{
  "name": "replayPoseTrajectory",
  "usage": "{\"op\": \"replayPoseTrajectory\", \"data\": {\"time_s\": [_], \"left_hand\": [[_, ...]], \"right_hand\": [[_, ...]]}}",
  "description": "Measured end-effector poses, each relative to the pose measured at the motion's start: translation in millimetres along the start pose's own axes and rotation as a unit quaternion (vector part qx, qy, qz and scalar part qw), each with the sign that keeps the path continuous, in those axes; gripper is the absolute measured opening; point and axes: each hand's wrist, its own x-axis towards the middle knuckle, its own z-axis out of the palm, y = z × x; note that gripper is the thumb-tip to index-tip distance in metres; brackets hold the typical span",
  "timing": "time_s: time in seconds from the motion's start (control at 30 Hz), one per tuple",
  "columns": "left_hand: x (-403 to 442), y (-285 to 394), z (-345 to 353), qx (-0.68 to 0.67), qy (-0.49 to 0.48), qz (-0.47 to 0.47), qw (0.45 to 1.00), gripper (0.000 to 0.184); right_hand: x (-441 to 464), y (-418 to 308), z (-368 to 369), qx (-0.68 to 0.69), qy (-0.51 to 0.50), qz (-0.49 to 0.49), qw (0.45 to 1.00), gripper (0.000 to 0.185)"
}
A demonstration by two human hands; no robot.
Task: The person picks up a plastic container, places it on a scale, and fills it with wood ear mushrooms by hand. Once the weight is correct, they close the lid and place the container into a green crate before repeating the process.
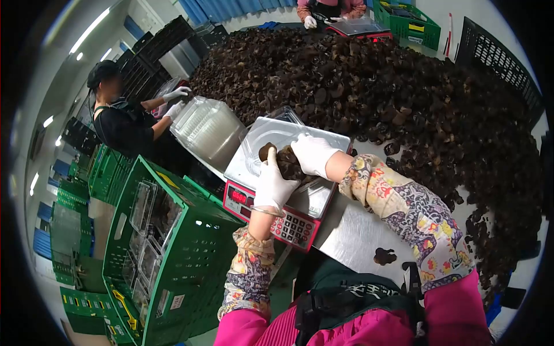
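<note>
Dark-brown wood ear mushrooms [290, 164] lie bunched between your 2 white-gloved hands, above the clear plastic tray [251, 155] on the red-and-white digital scale [294, 228]. Your left hand [273, 185] is curled around the near side of the bunch, thumb raised against a lighter brown piece. Your right hand [313, 154] bends over the far side, fingers pointing down; its fingertips are hidden, so I can't tell whether they pinch anything.

The pieces look light, limp and rubbery, perhaps a little slippery, and their thin frilly edges could tear. You'd do best to cup the bunch from beneath or grip the thicker middles, rather than pull at a rim.

Counted: 1 bunch at your hands, 1 scale right before you, 1 broad mushroom heap [369, 86] beyond it, and 1 stack of clear trays [209, 130] beside the scale, too tightly nested to number. 1 dark piece [385, 255] sits apart on the metal tabletop [352, 236]. 2 other people [124, 124] are in view.
</note>
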Motion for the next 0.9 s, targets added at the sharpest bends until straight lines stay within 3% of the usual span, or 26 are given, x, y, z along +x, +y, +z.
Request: {"op": "replayPoseTrajectory", "data": {"time_s": [0.07, 0.1, 0.13, 0.2, 0.27, 0.3, 0.33, 0.37, 0.4, 0.47, 0.5, 0.53, 0.6, 0.63, 0.7, 0.73, 0.77, 0.83, 0.9], "left_hand": [[-3.3, -5.3, -13.9, -0.028, 0.021, 0.091, 0.995, 0.096], [-8.4, 2.1, -31.7, -0.055, -0.041, 0.069, 0.995, 0.097], [-9.7, -0.8, -37.5, -0.057, -0.017, 0.127, 0.99, 0.093], [-14.2, 8.0, -56.3, -0.024, -0.017, 0.098, 0.995, 0.087], [-13.4, 9.2, -53.7, -0.047, 0.065, 0.187, 0.979, 0.081], [-6.9, -4.4, -39.8, 0.015, 0.047, 0.239, 0.97, 0.08], [-2.9, -5.7, -28.4, 0.073, 0.026, 0.294, 0.953, 0.079], [-10.2, -6.1, -17.4, 0.102, -0.001, 0.239, 0.966, 0.078], [-10.6, -2.3, -20.8, 0.021, -0.015, 0.24, 0.971, 0.078], [-13.4, -3.3, -17.6, -0.081, 0.0, 0.201, 0.976, 0.076], [-21.5, 8.2, -18.9, -0.019, 0.076, 0.234, 0.969, 0.072], [-28.4, 17.6, -21.4, 0.088, 0.143, 0.292, 0.942, 0.063], [-54.8, 33.9, -4.7, 0.008, 0.133, 0.324, 0.937, 0.051], [-75.0, 56.3, 9.8, -0.028, 0.112, 0.355, 0.928, 0.047], [-99.8, 63.3, 60.1, -0.188, -0.183, 0.403, 0.877, 0.058], [-116.4, 70.3, 96.6, -0.216, -0.248, 0.433, 0.839, 0.062], [-129.0, 72.5, 124.9, -0.191, -0.266, 0.487, 0.81, 0.061], [-159.8, 63.0, 177.1, -0.084, -0.325, 0.506, 0.795, 0.05], [-158.1, 68.2, 183.6, -0.107, -0.355, 0.46, 0.807, 0.044]], "right_hand": [[-10.7, 3.0, 3.2, 0.0, 0.044, -0.006, 0.999, 0.038], [-16.9, 4.3, 3.8, 0.029, 0.091, -0.019, 0.995, 0.041], [-23.2, 4.6, 1.2, 0.059, 0.138, -0.031, 0.988, 0.045], [-28.2, 7.9, 0.4, 0.119, 0.124, -0.026, 0.985, 0.048], [-29.5, 12.2, 7.0, 0.202, 0.109, -0.063, 0.971, 0.046], [-29.6, 11.5, 9.4, 0.163, 0.064, -0.091, 0.98, 0.043], [-38.3, 15.0, 8.4, 0.244, 0.084, -0.142, 0.955, 0.042], [-45.8, 20.3, 7.4, 0.36, 0.075, -0.113, 0.923, 0.041], [-52.6, 29.6, -3.1, 0.466, 0.07, -0.084, 0.878, 0.039], [-73.2, 58.7, -15.7, 0.499, 0.18, -0.013, 0.847, 0.034], [-85.6, 78.9, -16.5, 0.498, 0.222, 0.016, 0.838, 0.029], [-97.3, 105.9, -9.9, 0.451, 0.233, 0.025, 0.861, 0.028], [-135.3, 135.3, -3.0, 0.4, 0.193, 0.128, 0.887, 0.022], [-148.9, 155.9, 21.9, 0.356, 0.221, 0.087, 0.904, 0.02], [-180.3, 150.5, 34.5, 0.289, 0.177, 0.087, 0.937, 0.025], [-188.8, 148.1, 43.1, 0.205, 0.168, 0.035, 0.963, 0.033], [-197.9, 137.2, 50.1, 0.122, 0.14, 0.047, 0.982, 0.039], [-203.8, 134.2, 83.1, -0.006, 0.101, 0.014, 0.995, 0.041], [-203.1, 125.3, 86.1, 0.054, 0.103, 0.047, 0.992, 0.035]]}}
